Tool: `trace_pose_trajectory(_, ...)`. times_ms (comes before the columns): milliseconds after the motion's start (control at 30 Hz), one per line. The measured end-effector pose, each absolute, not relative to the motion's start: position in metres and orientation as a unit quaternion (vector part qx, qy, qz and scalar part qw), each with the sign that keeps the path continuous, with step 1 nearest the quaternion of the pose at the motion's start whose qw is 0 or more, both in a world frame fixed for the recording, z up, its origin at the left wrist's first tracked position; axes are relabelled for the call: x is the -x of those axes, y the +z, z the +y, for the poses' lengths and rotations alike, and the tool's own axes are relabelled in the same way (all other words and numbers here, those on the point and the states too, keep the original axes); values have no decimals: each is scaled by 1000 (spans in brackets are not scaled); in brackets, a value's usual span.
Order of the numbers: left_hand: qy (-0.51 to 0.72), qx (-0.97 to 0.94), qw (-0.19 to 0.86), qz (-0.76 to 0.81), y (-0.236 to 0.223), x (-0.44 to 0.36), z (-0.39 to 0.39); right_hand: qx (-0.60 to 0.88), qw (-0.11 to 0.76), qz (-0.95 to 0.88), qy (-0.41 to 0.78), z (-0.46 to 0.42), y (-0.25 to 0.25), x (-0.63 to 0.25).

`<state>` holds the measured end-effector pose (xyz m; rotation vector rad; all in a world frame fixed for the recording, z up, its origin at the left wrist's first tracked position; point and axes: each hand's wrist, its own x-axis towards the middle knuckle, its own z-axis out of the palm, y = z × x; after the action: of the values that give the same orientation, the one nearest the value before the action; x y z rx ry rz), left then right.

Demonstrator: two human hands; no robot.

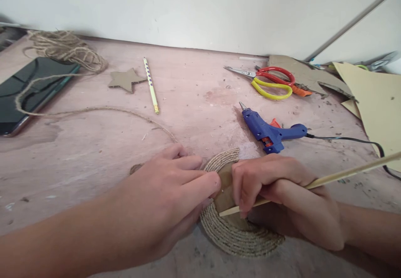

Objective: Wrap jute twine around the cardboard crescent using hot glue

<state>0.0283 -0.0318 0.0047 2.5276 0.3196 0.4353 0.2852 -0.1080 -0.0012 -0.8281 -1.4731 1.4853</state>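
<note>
A cardboard crescent (238, 242) covered with rows of jute twine lies on the table before me. My left hand (178, 190) grips its left side, fingers closed and thumb side hidden. A strand of jute twine (119, 109) runs from the ball to these fingers. In my right hand (275, 186) is a thin wooden stick (354, 170), held slantwise. The stick's tip touches or hovers just over the inner edge of the twine rows; I cannot tell which. Bare brown cardboard shows inside the curve. Beyond my right hand lies a blue glue gun (266, 130).
Scissors (272, 82) with red and yellow handles lie at the back right by cardboard scraps (300, 69) and yellowish sheets (379, 102). A cardboard star (127, 80), a pencil (151, 86), a phone (31, 88) and the twine ball (65, 48) are at the left. The glue gun's cord (347, 138) trails right.
</note>
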Motion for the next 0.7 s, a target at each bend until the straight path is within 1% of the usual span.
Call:
trace_pose_trajectory(133,145,-945,270,118,5,-28,-32,333,416,-615,581,-108,-1,-285)
trace_pose_trajectory(333,149,-949,255,111,7,-29,-32,320,439,-612,574,-108,-4,-286)
trace_pose_trajectory(500,183,-947,242,102,0,-28,-34,330,430,-612,577,-109,-3,-287)
trace_pose_trajectory(700,172,-953,229,96,1,-30,-33,313,408,-648,561,-106,0,-286)
